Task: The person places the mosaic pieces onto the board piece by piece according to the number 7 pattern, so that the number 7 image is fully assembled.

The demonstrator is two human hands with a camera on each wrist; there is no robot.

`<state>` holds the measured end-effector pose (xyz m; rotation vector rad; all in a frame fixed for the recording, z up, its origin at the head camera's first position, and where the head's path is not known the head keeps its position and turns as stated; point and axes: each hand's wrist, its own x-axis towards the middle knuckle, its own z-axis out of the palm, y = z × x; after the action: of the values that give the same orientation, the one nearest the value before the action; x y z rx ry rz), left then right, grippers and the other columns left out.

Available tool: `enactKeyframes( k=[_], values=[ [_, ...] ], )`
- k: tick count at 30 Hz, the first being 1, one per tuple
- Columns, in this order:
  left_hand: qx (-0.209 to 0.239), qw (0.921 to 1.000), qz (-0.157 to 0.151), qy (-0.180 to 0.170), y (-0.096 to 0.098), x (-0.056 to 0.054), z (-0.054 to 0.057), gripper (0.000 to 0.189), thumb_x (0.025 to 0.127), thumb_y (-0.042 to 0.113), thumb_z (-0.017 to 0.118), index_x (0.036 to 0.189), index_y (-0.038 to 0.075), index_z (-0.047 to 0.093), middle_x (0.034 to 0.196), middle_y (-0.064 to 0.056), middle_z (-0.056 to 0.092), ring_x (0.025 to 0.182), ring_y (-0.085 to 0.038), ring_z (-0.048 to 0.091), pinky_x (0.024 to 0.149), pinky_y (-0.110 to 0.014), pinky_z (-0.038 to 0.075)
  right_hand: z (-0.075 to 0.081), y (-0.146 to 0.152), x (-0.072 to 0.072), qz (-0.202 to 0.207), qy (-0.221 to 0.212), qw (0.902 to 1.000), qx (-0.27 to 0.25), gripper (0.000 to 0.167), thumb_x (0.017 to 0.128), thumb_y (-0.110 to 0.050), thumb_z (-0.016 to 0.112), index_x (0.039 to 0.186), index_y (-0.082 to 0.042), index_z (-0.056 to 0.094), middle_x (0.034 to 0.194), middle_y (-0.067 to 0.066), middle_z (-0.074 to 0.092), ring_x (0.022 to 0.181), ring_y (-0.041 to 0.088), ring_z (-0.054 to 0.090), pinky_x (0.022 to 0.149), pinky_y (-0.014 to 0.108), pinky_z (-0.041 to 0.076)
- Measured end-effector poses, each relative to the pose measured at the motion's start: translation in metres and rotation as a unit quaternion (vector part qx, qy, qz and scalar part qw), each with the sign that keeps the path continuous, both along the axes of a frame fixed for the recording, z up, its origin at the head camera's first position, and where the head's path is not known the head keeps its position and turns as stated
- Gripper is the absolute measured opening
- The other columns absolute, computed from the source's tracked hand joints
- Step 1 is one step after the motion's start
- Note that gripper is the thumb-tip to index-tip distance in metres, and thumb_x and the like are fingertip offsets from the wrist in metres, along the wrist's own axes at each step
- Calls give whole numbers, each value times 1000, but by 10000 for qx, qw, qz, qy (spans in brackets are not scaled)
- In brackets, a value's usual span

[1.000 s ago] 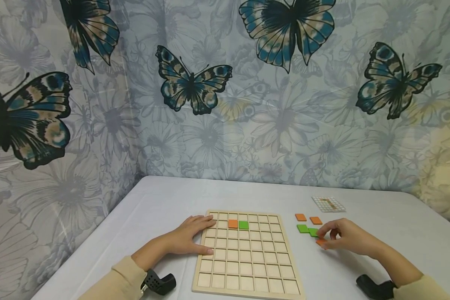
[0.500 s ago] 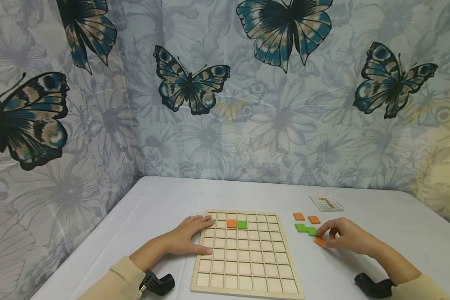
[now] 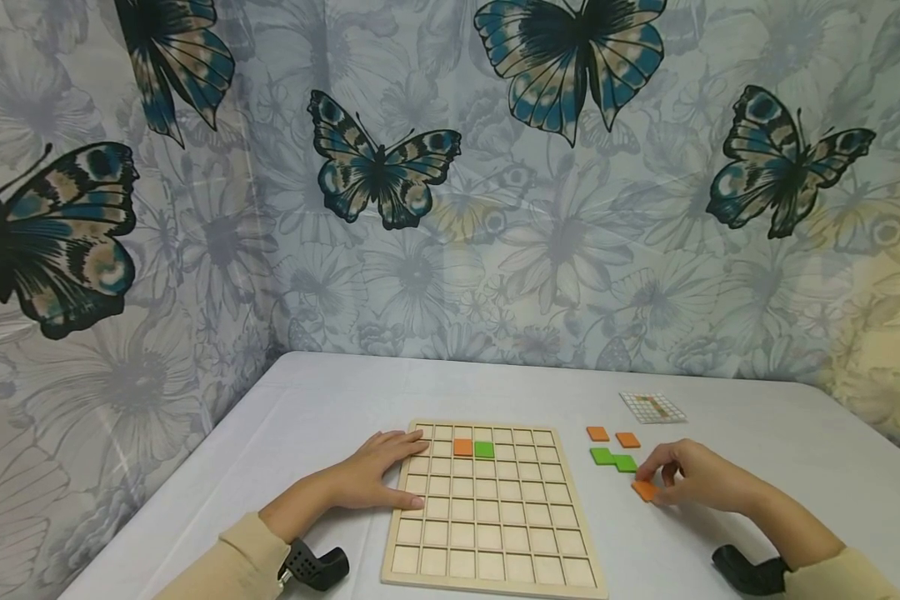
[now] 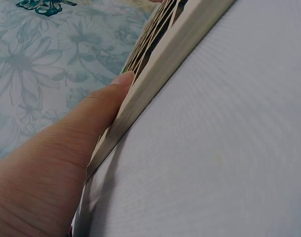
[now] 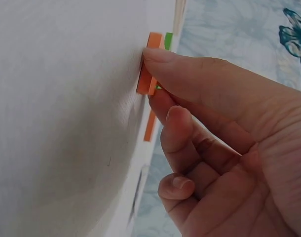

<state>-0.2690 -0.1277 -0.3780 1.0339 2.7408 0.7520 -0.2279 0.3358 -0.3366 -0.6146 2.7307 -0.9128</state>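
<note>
Orange Tile Drawn Clear of the Green Pair

I had my right hand (image 3: 690, 479) clamped on 1 orange tile (image 3: 644, 490), its edge caught between thumb and index finger, with my other fingers curled loosely in. In the last half second I had shifted it slightly towards me, so the nearer green tile (image 3: 626, 463), partly covered by my fingertips until then, lay in full sight. That, as I judged it, singled this orange tile out from the loose ones, though it was still beside the group and well apart from the wooden grid board (image 3: 483, 536). (Whether it was wholly off the white tablecloth (image 3: 360, 383), I couldn't tell.)

The farther green tile (image 3: 602, 456) seemed to touch its neighbour, and 2 loose orange tiles (image 3: 597, 433) lay just beyond, with the pattern card (image 3: 652, 407) behind them.

My left hand (image 3: 367, 473) had not moved: it rested on the board's left side, fingers extended, thumb spread well apart from them, gripping nothing. On the board, 1 placed orange tile (image 3: 462, 447) and 1 placed green tile (image 3: 483, 450) sat in neighbouring cells near the far edge.
</note>
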Motion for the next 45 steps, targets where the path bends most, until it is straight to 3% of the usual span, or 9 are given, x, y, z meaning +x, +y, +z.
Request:
enactKeyframes(
  k=[27, 35, 45],
  values=[
    [4, 10000, -29, 30, -1, 0, 0, 83, 76, 60, 65, 144, 21, 37, 154, -1, 25, 143, -30, 17, 116, -55, 8, 1, 3, 0, 15, 261, 9986, 470, 20, 76, -19, 75, 90, -5, 70, 82, -2, 63, 66, -3, 46, 55, 19, 42],
    [77, 9999, -103, 42, 0, 1, 0, 82, 77, 57, 66, 144, 18, 37, 154, -4, 26, 142, -33, 18, 113, -58, 13, 5, 0, 1, 200, 171, 9990, 360, 20, 78, -22, 73, 89, -6, 68, 80, -3, 63, 65, -3, 47, 54, 19, 42],
    [15, 10000, -2, -41, 0, 2, 2, 83, 77, 59, 66, 144, 19, 36, 155, -3, 24, 143, -33, 15, 115, -57, 7, 18, -13, -3, 302, 367, 9980, 415, 18, 79, -23, 73, 89, -8, 68, 83, -4, 64, 68, -2, 47, 56, 19, 42]
  ],
)
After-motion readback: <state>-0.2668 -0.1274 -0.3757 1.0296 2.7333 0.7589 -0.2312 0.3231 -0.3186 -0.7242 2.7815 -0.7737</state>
